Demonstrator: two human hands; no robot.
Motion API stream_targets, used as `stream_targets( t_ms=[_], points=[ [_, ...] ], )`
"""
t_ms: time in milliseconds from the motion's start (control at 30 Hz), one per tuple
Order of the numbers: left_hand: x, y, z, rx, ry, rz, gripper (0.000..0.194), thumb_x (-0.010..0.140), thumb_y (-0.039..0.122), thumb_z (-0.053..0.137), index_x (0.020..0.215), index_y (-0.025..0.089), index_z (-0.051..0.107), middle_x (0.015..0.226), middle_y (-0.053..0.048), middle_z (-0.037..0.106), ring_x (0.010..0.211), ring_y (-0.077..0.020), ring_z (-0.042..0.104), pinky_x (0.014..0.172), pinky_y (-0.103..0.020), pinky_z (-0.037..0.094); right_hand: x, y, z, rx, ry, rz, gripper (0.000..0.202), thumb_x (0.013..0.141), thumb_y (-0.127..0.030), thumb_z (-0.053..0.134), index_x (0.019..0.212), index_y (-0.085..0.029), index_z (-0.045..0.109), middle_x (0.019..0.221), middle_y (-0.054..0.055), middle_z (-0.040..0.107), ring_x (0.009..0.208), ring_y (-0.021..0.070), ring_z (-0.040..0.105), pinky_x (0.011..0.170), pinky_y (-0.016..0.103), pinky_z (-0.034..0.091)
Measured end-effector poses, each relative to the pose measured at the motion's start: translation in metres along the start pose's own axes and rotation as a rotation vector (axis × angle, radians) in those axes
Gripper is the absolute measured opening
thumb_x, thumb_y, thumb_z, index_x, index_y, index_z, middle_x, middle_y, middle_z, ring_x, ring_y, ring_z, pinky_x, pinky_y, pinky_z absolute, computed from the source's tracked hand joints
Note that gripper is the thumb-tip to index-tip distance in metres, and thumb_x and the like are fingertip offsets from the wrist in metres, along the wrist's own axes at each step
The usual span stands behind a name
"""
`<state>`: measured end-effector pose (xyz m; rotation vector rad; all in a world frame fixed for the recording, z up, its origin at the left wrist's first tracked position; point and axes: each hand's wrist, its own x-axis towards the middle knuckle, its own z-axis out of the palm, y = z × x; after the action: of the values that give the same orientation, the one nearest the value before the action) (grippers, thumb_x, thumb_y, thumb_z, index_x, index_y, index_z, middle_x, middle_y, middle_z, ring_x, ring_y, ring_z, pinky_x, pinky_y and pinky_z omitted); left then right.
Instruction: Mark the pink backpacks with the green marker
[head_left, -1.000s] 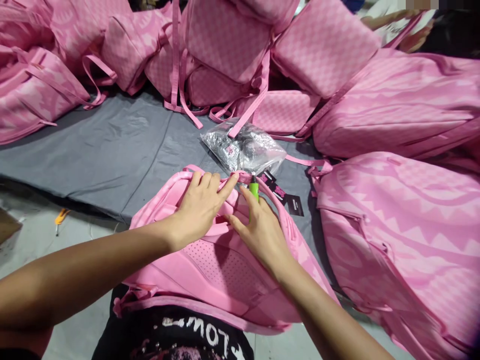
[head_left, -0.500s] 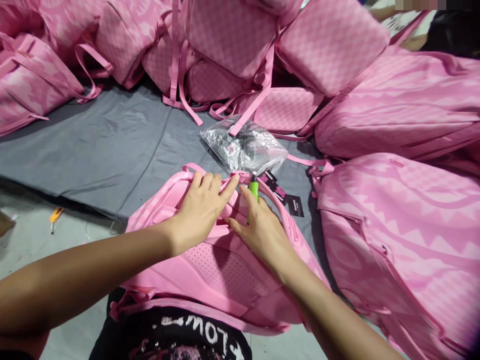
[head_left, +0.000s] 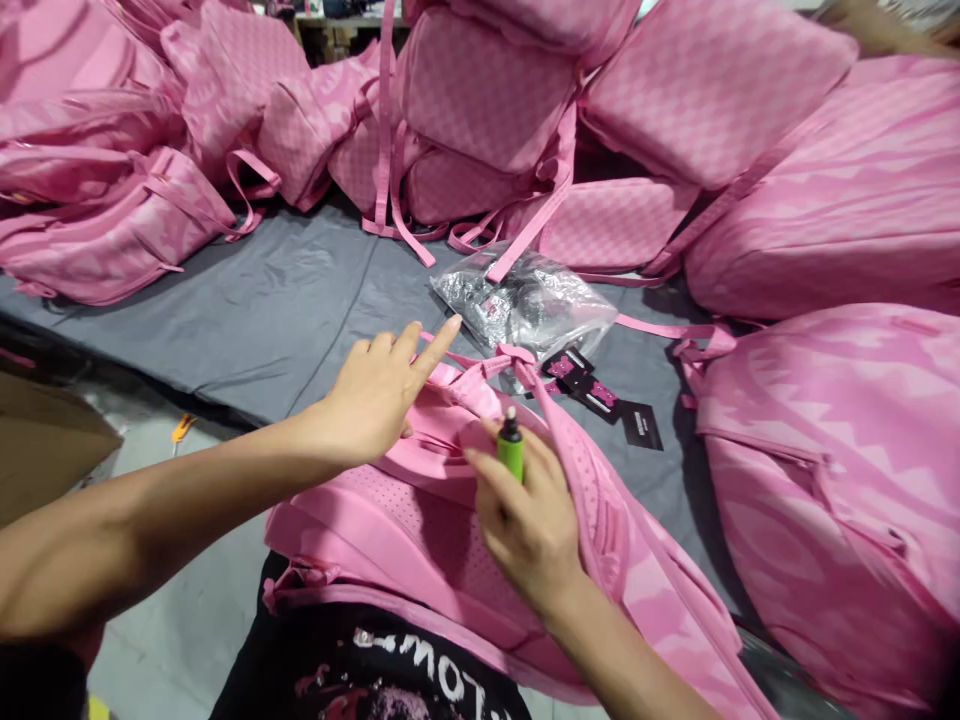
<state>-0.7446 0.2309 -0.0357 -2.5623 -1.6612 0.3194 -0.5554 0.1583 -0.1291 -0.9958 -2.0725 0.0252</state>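
Observation:
A pink backpack (head_left: 450, 510) with dotted back padding lies at the table's near edge, against my body. My left hand (head_left: 379, 390) rests on its upper left part, fingers spread, nothing visible in it. In my right hand (head_left: 529, 500), over the right side of the backpack, is a small green tool (head_left: 511, 450) with a black tip, pointing up. Just beyond the backpack's top, black tags (head_left: 596, 393) lie beside a clear plastic bag (head_left: 525, 305) with contents I cannot make out.
Pink backpacks and cases (head_left: 487, 90) are piled along the far side of the grey-covered table (head_left: 277, 300). Another large pink backpack (head_left: 840, 480) stands close on the right. Part of a person's arm (head_left: 885, 30) shows at the top right.
My right hand has drawn back toward me from the backpack's top with the green tool. My left hand has shifted left and its fingers have lifted. The view has turned slightly left.

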Motion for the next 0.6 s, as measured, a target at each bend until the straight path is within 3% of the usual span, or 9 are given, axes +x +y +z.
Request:
stream_targets(
  t_ms=[67, 167, 233, 300, 467, 600],
  points=[
    [0.003, -0.005, 0.001, 0.004, -0.011, 0.039, 0.119, 0.075, 0.030, 0.079, 0.157, 0.019, -0.007, 0.151, -0.018, 0.039, 0.116, -0.0305, 0.053, 0.093, -0.038, 0.043, 0.000, -0.012, 0.008, 0.016, -0.029, -0.093, 0.039, 0.086, -0.003, 0.051, 0.120, -0.019, 0.057, 0.126, 0.018, 0.058, 0.124, 0.0323, 0.052, 0.097, 0.053, 0.049],
    [0.010, -0.010, 0.004, 0.001, -0.007, 0.090, 0.115, 0.076, 0.030, 0.076, 0.157, 0.019, -0.005, 0.140, -0.014, 0.051, 0.110, -0.0285, 0.055, 0.090, -0.037, 0.043, 0.011, -0.025, 0.023, 0.046, -0.072, 0.042, 0.026, 0.089, -0.012, 0.051, 0.113, -0.016, 0.060, 0.106, 0.015, 0.066, 0.102, 0.0287, 0.060, 0.088, 0.049, 0.050],
    [0.015, -0.011, 0.006, 0.008, -0.006, 0.083, 0.113, 0.076, 0.031, 0.075, 0.157, 0.019, -0.003, 0.143, -0.015, 0.048, 0.112, -0.0291, 0.054, 0.089, -0.037, 0.043, 0.019, -0.032, 0.031, 0.135, -0.035, 0.181, 0.019, 0.091, -0.018, 0.052, 0.108, -0.017, 0.060, 0.093, 0.010, 0.067, 0.087, 0.0241, 0.061, 0.081, 0.042, 0.048],
    [0.017, -0.009, 0.008, 0.027, -0.014, 0.067, 0.111, 0.076, 0.029, 0.074, 0.157, 0.019, -0.001, 0.148, -0.016, 0.042, 0.115, -0.0300, 0.052, 0.090, -0.038, 0.043, 0.023, -0.039, 0.034, 0.201, -0.008, 0.215, 0.015, 0.091, -0.019, 0.052, 0.103, -0.018, 0.061, 0.084, 0.006, 0.066, 0.079, 0.0214, 0.058, 0.075, 0.038, 0.045],
    [0.015, -0.003, 0.014, 0.036, -0.005, 0.115, 0.118, 0.072, 0.031, 0.077, 0.157, 0.021, -0.004, 0.159, -0.017, 0.027, 0.129, -0.0328, 0.042, 0.095, -0.042, 0.042, 0.007, -0.059, 0.018, 0.273, -0.102, 0.029, 0.023, 0.085, -0.008, 0.046, 0.097, -0.016, 0.064, 0.076, 0.005, 0.056, 0.071, 0.0189, 0.049, 0.065, 0.031, 0.037],
    [0.014, -0.003, 0.020, 0.033, 0.021, 0.139, 0.122, 0.072, 0.037, 0.078, 0.157, 0.022, -0.008, 0.163, -0.016, 0.018, 0.137, -0.0318, 0.033, 0.100, -0.044, 0.040, -0.004, -0.059, 0.009, 0.275, -0.106, -0.045, 0.022, 0.083, -0.010, 0.047, 0.094, -0.017, 0.064, 0.073, 0.003, 0.052, 0.070, 0.0184, 0.045, 0.064, 0.031, 0.033]
  ],
)
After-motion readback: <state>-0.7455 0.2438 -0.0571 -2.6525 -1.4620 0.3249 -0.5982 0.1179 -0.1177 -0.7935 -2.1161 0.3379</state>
